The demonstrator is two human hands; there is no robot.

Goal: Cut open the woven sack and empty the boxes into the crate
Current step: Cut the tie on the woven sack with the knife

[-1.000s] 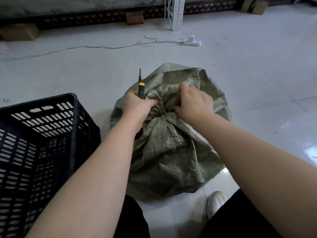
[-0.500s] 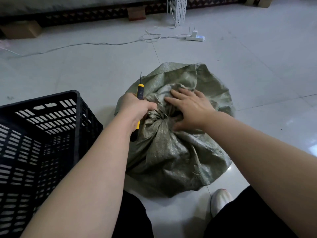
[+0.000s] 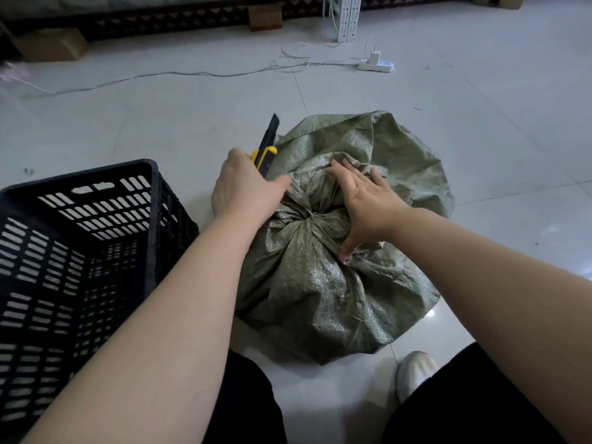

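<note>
A green woven sack (image 3: 323, 283) lies on the tiled floor in front of me, bunched and tied with string at its neck (image 3: 309, 216). My left hand (image 3: 243, 190) grips a yellow and black utility knife (image 3: 267, 147), its blade pointing away from me beside the sack's left edge. My right hand (image 3: 365, 203) lies spread flat on the sack just right of the tied neck, fingers apart, pressing the fabric. The black slotted plastic crate (image 3: 150, 193) stands at the left, beside the sack. The boxes are hidden inside the sack.
A white cable (image 3: 160, 76) runs across the floor to a power strip (image 3: 376, 65) at the back. Cardboard boxes (image 3: 51, 43) and a white metal post (image 3: 347, 14) stand along the far wall. My shoe (image 3: 415, 373) and black-trousered knees are below the sack.
My right hand has let go of the bunched fabric and flattened onto the sack. My left hand with the knife has shifted left, away from the tied neck.
</note>
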